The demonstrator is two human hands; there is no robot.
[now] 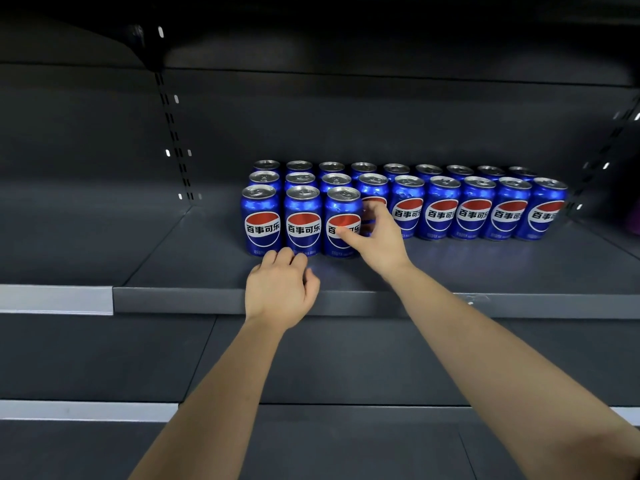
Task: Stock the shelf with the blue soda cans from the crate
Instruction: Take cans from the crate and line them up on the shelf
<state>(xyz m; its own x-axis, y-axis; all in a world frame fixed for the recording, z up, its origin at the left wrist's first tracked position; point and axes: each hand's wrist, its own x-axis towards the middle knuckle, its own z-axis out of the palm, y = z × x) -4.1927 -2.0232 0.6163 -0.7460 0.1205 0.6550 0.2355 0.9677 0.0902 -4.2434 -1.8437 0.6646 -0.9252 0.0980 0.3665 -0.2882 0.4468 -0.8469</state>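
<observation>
1. Setting: dark grey store shelving. The stocked shelf (485, 268) has bare boards below it.
2. Right hand (375, 237): the thumb lies on the label and the fingers curl round the side of the third front can (341, 209). That can stands upright, just beside its neighbour.
3. Left hand (280, 289): fingers curled, holding nothing, knuckles at the foot of the second front can (303, 220).
4. Blue soda cans (441, 209): two rows of nine stand behind, and the front row has three, at the left.
5. Progress, as judged: well past halfway, with roughly six front places left. The crate is out of view, so the remaining stock cannot be told.
</observation>
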